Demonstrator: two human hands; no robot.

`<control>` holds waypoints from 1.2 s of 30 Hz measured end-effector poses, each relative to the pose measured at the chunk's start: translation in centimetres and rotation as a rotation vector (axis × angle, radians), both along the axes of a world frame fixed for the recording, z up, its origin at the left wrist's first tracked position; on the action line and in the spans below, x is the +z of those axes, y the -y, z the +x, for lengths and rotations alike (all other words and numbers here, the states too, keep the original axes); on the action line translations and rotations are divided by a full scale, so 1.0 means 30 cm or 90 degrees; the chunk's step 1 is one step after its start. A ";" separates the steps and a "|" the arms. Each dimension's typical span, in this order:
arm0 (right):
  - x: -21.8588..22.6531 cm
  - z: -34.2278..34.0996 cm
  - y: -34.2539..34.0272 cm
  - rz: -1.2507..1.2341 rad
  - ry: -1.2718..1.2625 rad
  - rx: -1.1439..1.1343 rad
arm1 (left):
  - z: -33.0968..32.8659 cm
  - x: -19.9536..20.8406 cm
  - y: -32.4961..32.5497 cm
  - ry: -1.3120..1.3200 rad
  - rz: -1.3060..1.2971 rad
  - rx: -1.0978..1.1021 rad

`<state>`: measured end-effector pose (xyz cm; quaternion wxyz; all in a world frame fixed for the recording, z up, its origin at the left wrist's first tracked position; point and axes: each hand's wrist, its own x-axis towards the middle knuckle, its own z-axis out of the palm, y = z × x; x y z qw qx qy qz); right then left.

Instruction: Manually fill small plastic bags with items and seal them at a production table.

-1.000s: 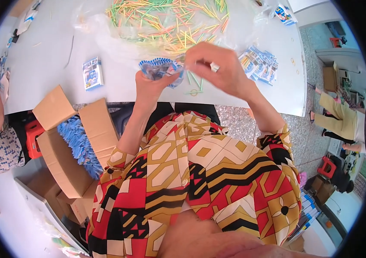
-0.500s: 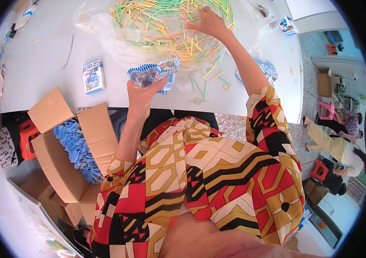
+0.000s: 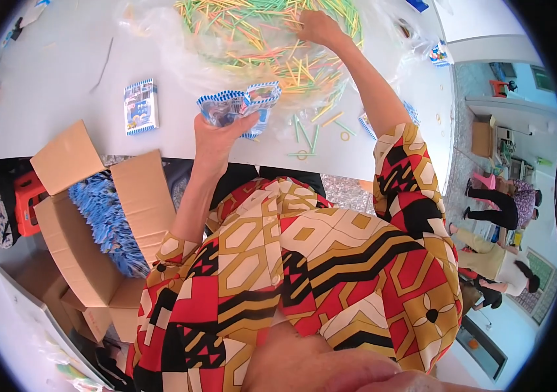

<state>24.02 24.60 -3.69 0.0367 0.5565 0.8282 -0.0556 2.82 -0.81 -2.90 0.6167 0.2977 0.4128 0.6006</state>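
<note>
My left hand (image 3: 214,142) grips a blue-and-white plastic packet (image 3: 262,104) whose striped upper edge stands apart, above the table's near edge. A clear front shows part of its dark inside. Across the table my right hand (image 3: 321,28) reaches into a heap of thin coloured sticks (image 3: 252,29), green, yellow and pink. The fingers of that hand are drawn together at the heap; whatever they hold is too small to make out. The sticks lie on a crumpled clear plastic sheet (image 3: 193,62). Several loose sticks (image 3: 305,132) rest between the heap and me.
A filled packet (image 3: 141,108) lies left on the white table (image 3: 63,98). More packets (image 3: 368,124) lie partly under my right forearm. Rubber bands (image 3: 302,155) are near the front edge. Below left, an open cardboard box (image 3: 72,251) holds many blue packets (image 3: 112,222). Other people are at right.
My right hand's spread fingers have closed together at the stick heap. My left hand still holds the packet, almost in place. The whole view has shifted slightly.
</note>
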 end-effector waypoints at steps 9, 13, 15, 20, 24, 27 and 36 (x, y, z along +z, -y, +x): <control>-0.076 -0.029 -0.053 0.064 0.015 -0.032 | 0.005 0.005 0.005 0.024 -0.005 0.003; -0.095 -0.027 -0.043 0.092 -0.048 -0.054 | -0.011 0.000 0.010 0.015 -0.008 0.009; -0.103 0.010 -0.051 0.107 -0.086 -0.052 | -0.005 0.003 0.011 0.007 -0.009 0.013; -0.116 0.083 -0.075 0.067 -0.093 0.039 | 0.013 -0.004 0.007 0.005 -0.015 0.000; -0.096 0.101 -0.030 -0.062 -0.304 -0.050 | 0.008 -0.002 0.011 0.000 -0.016 -0.001; -0.094 0.170 -0.011 -0.070 -0.406 -0.108 | 0.014 -0.007 0.010 -0.011 -0.012 0.000; -0.141 0.288 0.025 -0.202 -0.726 -0.196 | 0.033 -0.004 0.005 -0.013 -0.031 -0.007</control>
